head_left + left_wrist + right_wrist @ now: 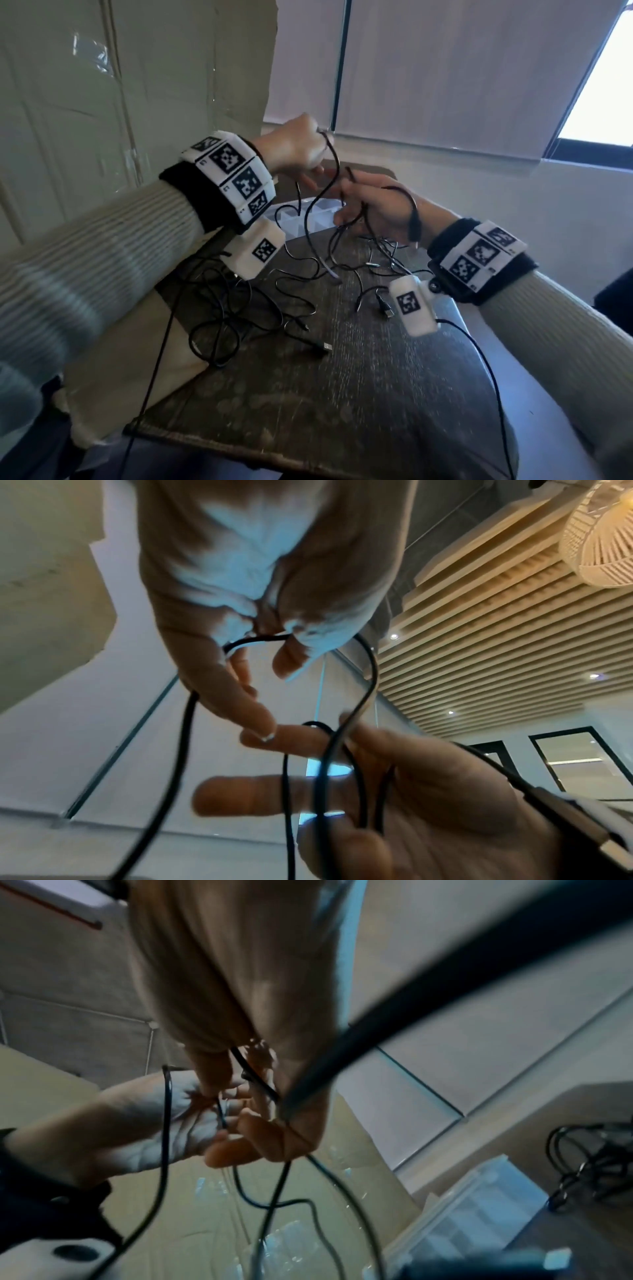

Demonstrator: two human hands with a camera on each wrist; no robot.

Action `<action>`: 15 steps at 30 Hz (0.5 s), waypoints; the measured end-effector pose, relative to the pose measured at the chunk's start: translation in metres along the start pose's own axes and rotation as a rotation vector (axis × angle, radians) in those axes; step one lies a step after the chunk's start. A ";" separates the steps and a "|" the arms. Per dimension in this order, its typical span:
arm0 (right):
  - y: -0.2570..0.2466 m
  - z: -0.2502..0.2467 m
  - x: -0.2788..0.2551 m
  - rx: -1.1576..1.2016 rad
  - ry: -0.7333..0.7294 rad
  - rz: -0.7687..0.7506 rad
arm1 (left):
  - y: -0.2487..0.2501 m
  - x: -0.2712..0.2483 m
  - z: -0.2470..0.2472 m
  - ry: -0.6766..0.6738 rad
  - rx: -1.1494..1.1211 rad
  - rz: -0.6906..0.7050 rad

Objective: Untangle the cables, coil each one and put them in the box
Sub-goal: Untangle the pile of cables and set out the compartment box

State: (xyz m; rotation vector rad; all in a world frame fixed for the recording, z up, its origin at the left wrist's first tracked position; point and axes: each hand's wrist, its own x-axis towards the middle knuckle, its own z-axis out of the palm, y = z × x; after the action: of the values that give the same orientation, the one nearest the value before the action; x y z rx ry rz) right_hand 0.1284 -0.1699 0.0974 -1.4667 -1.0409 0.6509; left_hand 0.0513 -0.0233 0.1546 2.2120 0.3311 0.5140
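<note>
My left hand is raised in a fist and grips a black cable, which runs down toward the table. In the left wrist view its fingers curl round the cable. My right hand is just below and to the right, with loops of the same cable wound round its fingers and pinned by the thumb. A USB plug hangs by its wrist. A clear compartment box lies on the table beyond the hands. More black cables lie tangled below.
The dark wooden table is small, with edges close on all sides. A big taped cardboard sheet stands at the left. Loose plugs lie mid-table. Thin leads from the wrist cameras trail off the front.
</note>
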 end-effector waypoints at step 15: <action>0.011 0.032 0.006 -0.473 0.119 -0.004 | 0.045 -0.024 0.004 0.067 0.264 0.485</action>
State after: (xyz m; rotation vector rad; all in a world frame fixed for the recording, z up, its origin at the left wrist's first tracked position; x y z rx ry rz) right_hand 0.1059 -0.1483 0.0821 -1.8850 -1.1528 0.3175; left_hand 0.0348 -0.0638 0.1811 2.5434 -0.1202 0.8441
